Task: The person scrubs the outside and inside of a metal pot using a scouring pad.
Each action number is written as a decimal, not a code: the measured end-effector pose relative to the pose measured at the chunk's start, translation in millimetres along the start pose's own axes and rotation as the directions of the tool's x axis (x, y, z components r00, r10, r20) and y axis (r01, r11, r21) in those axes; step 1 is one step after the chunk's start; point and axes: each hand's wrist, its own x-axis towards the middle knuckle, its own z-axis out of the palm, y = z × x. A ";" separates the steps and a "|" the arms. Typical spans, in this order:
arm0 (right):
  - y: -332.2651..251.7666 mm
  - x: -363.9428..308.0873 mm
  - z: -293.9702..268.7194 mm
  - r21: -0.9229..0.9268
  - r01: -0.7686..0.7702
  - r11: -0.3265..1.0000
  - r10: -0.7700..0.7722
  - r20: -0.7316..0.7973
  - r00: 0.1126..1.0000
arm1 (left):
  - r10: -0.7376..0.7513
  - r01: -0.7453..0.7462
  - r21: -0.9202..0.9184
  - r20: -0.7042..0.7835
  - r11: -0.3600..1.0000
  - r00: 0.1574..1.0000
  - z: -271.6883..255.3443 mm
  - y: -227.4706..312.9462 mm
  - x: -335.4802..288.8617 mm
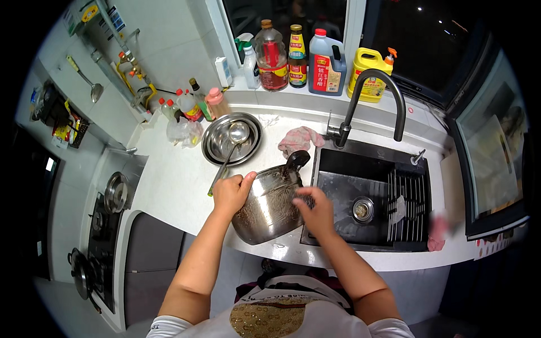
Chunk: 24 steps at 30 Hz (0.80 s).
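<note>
A wet stainless steel pot (pixel 267 208) is tilted over the front of the counter, beside the sink. My left hand (pixel 232 194) is closed on its upper left edge, thumb up. A black handle (pixel 297 160) sticks out at the pot's far right. My right hand (pixel 316 211) is curled against the pot's right side, with something small and dark at its fingertips that I cannot make out. Behind the pot, a ladle (pixel 238 133) rests in stacked steel bowls (pixel 209 145). A pink cloth (pixel 301 138) lies crumpled by the sink (pixel 344 246).
A black faucet (pixel 400 107) arches over the sink, which has a drying rack (pixel 407 211) inside. Bottles and a yellow jug (pixel 369 73) line the sill. An open window (pixel 493 163) juts in at right. A stove (pixel 101 248) with a pan (pixel 83 273) is at left.
</note>
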 end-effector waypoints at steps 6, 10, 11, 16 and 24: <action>-12.0 -31.7 3.2 -0.065 0.321 0.945 -0.307 0.165 0.937 | -0.008 0.008 -0.019 -0.003 1.000 1.000 -0.5 0.9 -1.8; 15.8 -21.7 7.1 -0.248 0.288 0.925 -0.288 0.038 0.957 | -0.024 0.024 -0.027 0.013 0.999 1.000 0.2 0.6 -1.7; 22.7 -18.9 5.6 -0.288 0.198 0.937 -0.217 -0.035 0.976 | -0.019 0.020 -0.014 0.012 1.000 1.000 1.1 0.5 -2.2; -9.4 -49.9 28.5 -0.214 0.537 0.816 -0.506 0.186 0.842 | -0.047 0.047 -0.007 0.012 0.999 0.999 -1.1 -0.1 -0.7; 16.6 -38.1 29.8 -0.241 0.069 0.968 -0.083 -0.050 0.995 | -0.010 0.010 -0.020 -0.019 1.000 1.000 0.9 2.5 0.9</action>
